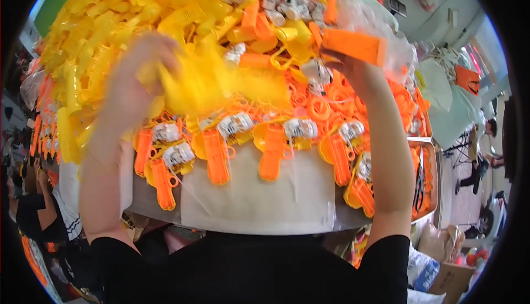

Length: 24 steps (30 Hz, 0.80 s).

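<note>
My left hand (138, 66), smeared by motion, is closed on a yellow plastic toy gun shell (207, 86), equally blurred, above the front of the parts heap. To the right, my right hand (359, 75) grips an orange plastic toy gun handle piece (353, 46), its fingers partly hidden behind it. Below my hands lies a row of part-assembled toy guns (216, 155) with orange handles, yellow shells and white mechanisms. Just left of my right hand sits a clear and white mechanism (317, 76). Orange rings (318, 108) are piled under it.
Yellow shells (110, 33) form a large heap at the back left. More white mechanisms (292, 4) lie at the back. Black-handled scissors (420, 185) rest in an orange tray (432, 193) at right. Another person's arm (47, 207) shows at far left.
</note>
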Motion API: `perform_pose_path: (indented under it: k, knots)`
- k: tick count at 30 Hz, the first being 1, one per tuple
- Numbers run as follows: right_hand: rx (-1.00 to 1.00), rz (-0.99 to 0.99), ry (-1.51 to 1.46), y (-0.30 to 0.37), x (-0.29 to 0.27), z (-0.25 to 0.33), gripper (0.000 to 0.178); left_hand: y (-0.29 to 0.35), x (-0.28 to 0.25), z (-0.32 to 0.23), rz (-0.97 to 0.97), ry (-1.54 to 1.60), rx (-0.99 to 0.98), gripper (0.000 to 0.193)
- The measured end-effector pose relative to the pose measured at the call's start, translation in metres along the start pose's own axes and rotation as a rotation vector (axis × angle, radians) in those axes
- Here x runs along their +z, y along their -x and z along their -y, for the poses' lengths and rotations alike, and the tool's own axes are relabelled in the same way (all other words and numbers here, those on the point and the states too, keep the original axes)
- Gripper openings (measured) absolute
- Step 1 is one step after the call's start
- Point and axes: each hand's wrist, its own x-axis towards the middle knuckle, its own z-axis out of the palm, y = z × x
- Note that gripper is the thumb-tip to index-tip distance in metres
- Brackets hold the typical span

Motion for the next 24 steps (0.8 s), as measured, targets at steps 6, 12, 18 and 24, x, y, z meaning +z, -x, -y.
perform_pose_path:
  k: [6,12,18,24]
  knots:
    - [-0.182,0.067,-0.034,0.021,0.025,0.031,0.046,0.096,0.173,-0.024,0.573,0.075,0.451,0.016]
    - [-0.353,0.231,0.190,0.088,0.005,0.020,0.044,0.087,0.191,0.009,0.607,-0.122,0.399,0.025]
    - [0.224,0.200,0.205,0.095,0.021,-0.034,0.031,0.071,0.182,0.023,0.649,-0.361,0.526,0.040]
    - [0.288,0.296,0.147,0.116,0.031,-0.009,0.015,0.082,0.153,-0.037,0.258,0.085,0.155,0.048]
